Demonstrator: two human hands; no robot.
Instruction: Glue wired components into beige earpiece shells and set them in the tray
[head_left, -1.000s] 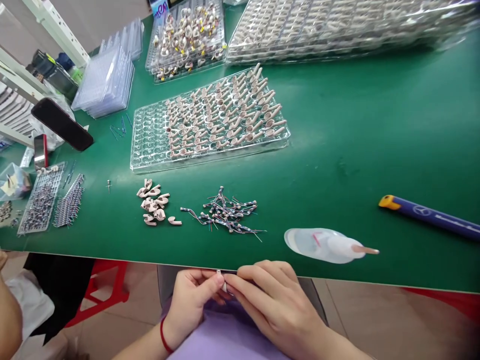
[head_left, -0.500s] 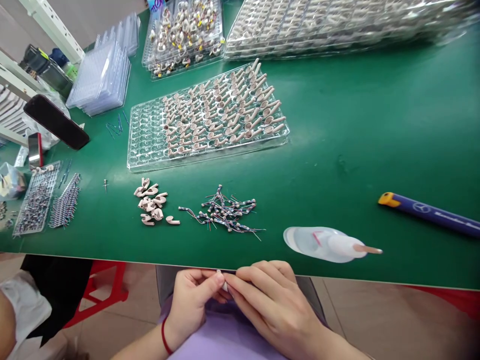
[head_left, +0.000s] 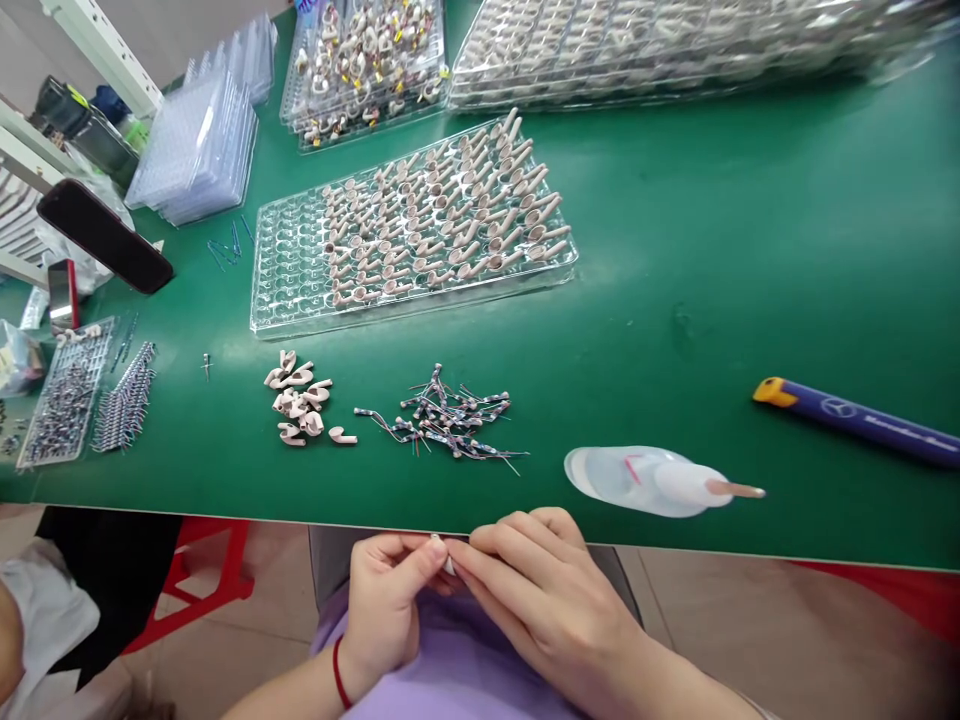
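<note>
Just below the desk (head_left: pixel 675 330) edge, the left hand (head_left: pixel 386 600) and right hand (head_left: pixel 555 600) both pinch a small pale piece (head_left: pixel 448 566) held between their fingertips.

Loose shells (head_left: pixel 300 402) left of wire pile (head_left: pixel 446 420), filled tray (head_left: pixel 409 235) behind both, bottle (head_left: pixel 652 482) right.

a single head-worn view looks forward and down. the left hand (head_left: pixel 386 600) and right hand (head_left: pixel 547 600) sit closest, at the bottom edge; beyond the fingers (head_left: pixel 487 575) the green table (head_left: pixel 750 250) runs away, its clear tray (head_left: pixel 420 303) farther off toward the top.
</note>
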